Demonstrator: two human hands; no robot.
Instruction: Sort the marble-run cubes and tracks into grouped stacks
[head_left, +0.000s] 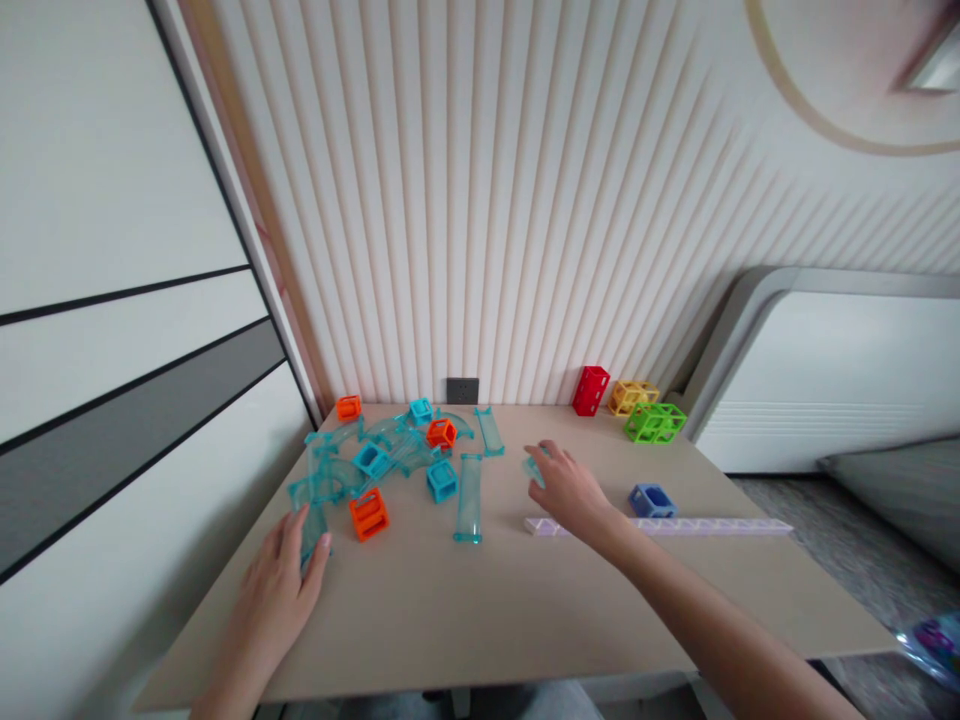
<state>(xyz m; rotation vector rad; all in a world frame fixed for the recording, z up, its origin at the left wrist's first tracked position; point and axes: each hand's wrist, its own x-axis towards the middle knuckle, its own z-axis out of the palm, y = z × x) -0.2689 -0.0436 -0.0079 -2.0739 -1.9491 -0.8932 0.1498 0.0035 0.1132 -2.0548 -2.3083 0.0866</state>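
At the table's left side, my left hand (281, 580) has its thumb and fingers around a translucent teal track piece (313, 522). Part of that piece is hidden by the fingers. My right hand (566, 485) reaches over the middle of the table, its fingers bent around another clear teal piece (533, 468), mostly covered by the hand. Between the hands lie a straight teal track piece (469, 500) and a second straight one (490, 432). An orange cube frame (369, 514) sits just right of my left hand, and a teal cube frame (442, 481) stands further in.
Several curved teal tracks (341, 478) are heaped at the back left with more cube frames. Along the back right stand red (591, 390), yellow (632, 397) and green (655, 423) blocks. A blue cube frame (652, 500) and a long pale purple strip (712, 527) lie near my right forearm.
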